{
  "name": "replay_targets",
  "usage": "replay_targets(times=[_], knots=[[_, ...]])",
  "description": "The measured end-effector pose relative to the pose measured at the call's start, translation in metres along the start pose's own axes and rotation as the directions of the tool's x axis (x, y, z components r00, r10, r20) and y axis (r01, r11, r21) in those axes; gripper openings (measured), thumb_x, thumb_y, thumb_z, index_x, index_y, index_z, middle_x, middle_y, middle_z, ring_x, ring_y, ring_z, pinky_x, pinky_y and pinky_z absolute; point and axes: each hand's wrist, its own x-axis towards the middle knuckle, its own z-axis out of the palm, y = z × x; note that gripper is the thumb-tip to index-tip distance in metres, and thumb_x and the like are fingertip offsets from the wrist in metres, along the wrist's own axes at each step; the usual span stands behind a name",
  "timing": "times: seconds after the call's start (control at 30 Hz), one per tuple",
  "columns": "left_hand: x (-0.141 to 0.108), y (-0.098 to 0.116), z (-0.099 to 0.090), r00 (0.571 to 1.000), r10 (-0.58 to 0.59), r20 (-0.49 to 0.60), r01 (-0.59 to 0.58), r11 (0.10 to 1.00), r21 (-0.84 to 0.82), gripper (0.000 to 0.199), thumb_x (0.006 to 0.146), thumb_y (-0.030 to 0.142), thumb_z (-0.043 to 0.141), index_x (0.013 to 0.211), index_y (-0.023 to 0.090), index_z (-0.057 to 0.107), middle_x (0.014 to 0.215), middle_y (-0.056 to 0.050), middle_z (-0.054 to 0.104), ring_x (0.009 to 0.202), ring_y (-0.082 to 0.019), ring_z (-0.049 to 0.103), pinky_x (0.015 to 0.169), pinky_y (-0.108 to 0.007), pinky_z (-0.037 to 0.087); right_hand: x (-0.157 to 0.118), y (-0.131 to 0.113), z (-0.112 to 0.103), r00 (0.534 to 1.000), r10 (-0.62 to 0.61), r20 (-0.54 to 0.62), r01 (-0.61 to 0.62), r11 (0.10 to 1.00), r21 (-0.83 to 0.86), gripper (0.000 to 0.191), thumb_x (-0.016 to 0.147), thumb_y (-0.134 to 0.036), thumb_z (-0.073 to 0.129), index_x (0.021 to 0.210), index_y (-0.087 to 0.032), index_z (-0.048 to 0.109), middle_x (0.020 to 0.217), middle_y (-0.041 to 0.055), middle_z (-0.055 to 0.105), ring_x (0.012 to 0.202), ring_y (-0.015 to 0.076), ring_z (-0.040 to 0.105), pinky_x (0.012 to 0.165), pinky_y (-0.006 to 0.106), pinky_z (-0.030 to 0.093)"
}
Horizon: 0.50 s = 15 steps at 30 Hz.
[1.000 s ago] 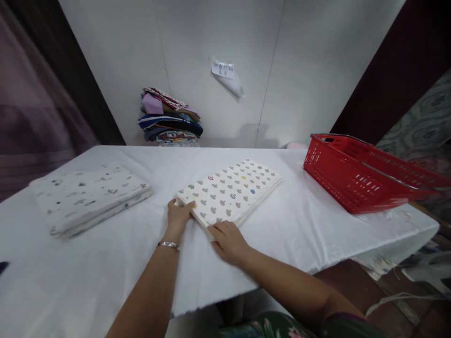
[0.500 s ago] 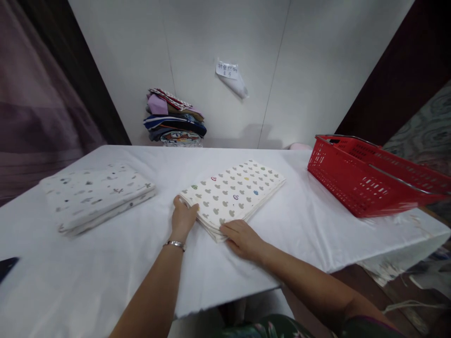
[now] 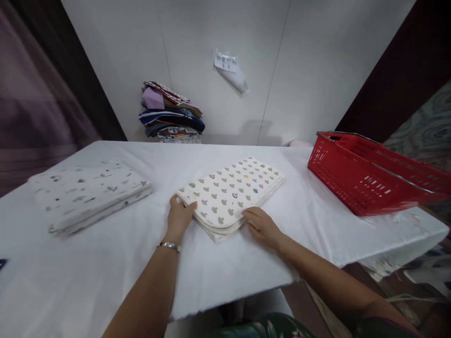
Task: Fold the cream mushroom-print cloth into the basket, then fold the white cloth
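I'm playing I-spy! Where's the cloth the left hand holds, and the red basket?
Cloth (image 3: 230,191), head view: the middle of its printed top.
Red basket (image 3: 341,172), head view: its long side wall.

left fingers (image 3: 173,202) partly hidden beneath folded printed cloth (image 3: 227,192), red shopping basket (image 3: 340,176) cropped right, dark object (image 3: 2,263) cropped left

Everything is lit softly and a bit dimly, and the most brightness is caught by the white tablecloth (image 3: 225,272). A faint, fuzzy shadow (image 3: 253,132) is cast on the grey wall (image 3: 317,70). Both sides are kept dark — the curtain (image 3: 38,108) on the left and the panel (image 3: 398,80) on the right. The red basket (image 3: 341,178) is pulled long near the side of the view. The spotted cloth (image 3: 225,195) is seen fairly clearly, but the white folded cloth (image 3: 88,192) is smeared.
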Motion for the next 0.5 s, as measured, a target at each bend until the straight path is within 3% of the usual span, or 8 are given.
replay_targets(times=[0.2, 0.43, 0.5], knots=[[0.004, -0.005, 0.001, 1.0, 0.008, 0.006, -0.008, 1.0, -0.024, 0.081, 0.066, 0.025, 0.072, 0.134, 0.019, 0.028, 0.1, -0.008, 0.066, 0.092, -0.021, 0.064, 0.083, -0.034, 0.049, -0.016, 0.003, 0.006, 0.989, 0.002, 0.145, 0.001, 1.0, -0.016, 0.041, 0.085, -0.02, 0.047, 0.126, -0.016, 0.049, 0.127, 0.0148, 0.052, 0.122, 0.0229, 0.043, 0.099, 0.044, 0.041], [0.004, -0.006, 0.003, 1.0, 0.011, 0.003, -0.011, 1.0, -0.028, 0.077, 0.068, 0.027, 0.071, 0.133, 0.019, 0.031, 0.1, -0.008, 0.066, 0.093, -0.02, 0.063, 0.084, -0.035, 0.049, -0.007, 0.024, -0.012, 0.97, 0.241, 0.008, -0.241, 0.97, -0.019, 0.03, 0.085, -0.015, 0.045, 0.108, -0.021, 0.062, 0.111, 0.0081, 0.062, 0.102, 0.0184, 0.057, 0.089, 0.037, 0.049], [0.005, -0.008, 0.004, 1.0, 0.017, 0.001, -0.017, 1.0, -0.015, 0.077, 0.068, 0.027, 0.071, 0.133, 0.019, 0.03, 0.101, -0.008, 0.066, 0.094, -0.02, 0.063, 0.084, -0.034, 0.049, -0.003, 0.023, -0.011, 0.973, 0.231, -0.002, -0.231, 0.972, -0.037, 0.03, 0.086, -0.015, 0.044, 0.11, -0.021, 0.061, 0.112, 0.0084, 0.061, 0.104, 0.0185, 0.057, 0.089, 0.036, 0.049]])
